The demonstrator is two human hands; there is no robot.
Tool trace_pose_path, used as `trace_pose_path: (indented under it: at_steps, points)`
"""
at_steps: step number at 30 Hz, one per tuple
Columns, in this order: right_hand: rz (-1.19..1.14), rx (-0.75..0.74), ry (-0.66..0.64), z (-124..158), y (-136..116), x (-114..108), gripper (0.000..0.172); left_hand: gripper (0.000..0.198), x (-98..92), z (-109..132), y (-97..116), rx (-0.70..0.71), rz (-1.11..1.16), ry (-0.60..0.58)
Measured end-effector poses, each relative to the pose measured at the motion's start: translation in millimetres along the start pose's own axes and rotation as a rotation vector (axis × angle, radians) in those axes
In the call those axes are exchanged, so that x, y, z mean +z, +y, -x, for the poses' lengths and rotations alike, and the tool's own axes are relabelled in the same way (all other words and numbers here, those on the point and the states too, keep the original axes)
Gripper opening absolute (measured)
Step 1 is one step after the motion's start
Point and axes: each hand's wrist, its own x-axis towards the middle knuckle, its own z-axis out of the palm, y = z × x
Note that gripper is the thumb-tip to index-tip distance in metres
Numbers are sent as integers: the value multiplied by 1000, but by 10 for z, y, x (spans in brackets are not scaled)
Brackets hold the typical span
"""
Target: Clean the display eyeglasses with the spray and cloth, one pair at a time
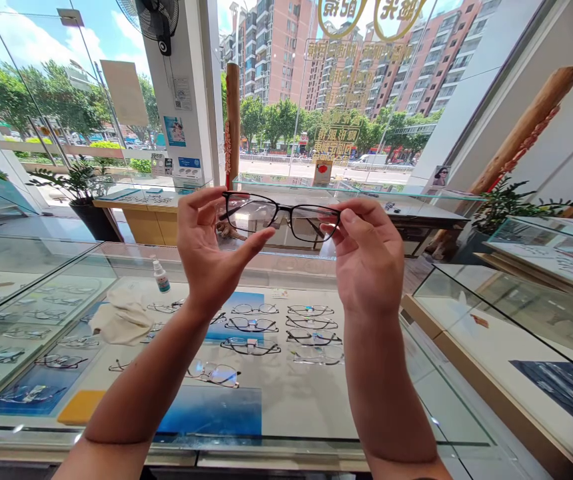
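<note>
The black glasses (283, 208) are held up in the air above the counter (306, 400), level, with a bright window behind them. One end of the frame is pinched by the right hand (369, 257), between the thumb in front and the fingers behind. At the other end, the upper corner is met by the index finger of the left hand (206, 243), whose thumb is stretched away beneath the lens; whether the frame is gripped there cannot be told.

Below, several frames (251, 325) are laid out in two columns between the forearms, over the middle of the counter. Toward its left edge a crumpled cloth (124, 319) is seen, with a spray bottle (161, 279) stood upright just beyond it, near the far edge. By the near left corner, a yellow block (80, 407) is partly covered by the left forearm. Along the near edge a blue panel (216, 415) is set.
</note>
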Motion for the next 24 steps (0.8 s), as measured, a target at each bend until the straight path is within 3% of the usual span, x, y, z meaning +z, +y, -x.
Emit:
trace_pose_path:
  at_steps: [6,11,15,19,24]
  points:
    - [-30,-2,-40,-2,3,-1,9,77,8,16,-36,55,28,64]
    - [56,-25,-66,1,-40,-29,12,75,-93,-58,42,39,13,-79]
    - [168,32,-262,-7,-95,-55,6,73,-187,-114,157,24,-25,-232]
    - [177,104,-470,-12,-144,-53,12,74,-219,-124,228,8,-25,-290]
    - [144,162,-516,-7,-144,-36,17,74,-215,-116,212,7,-46,-315]
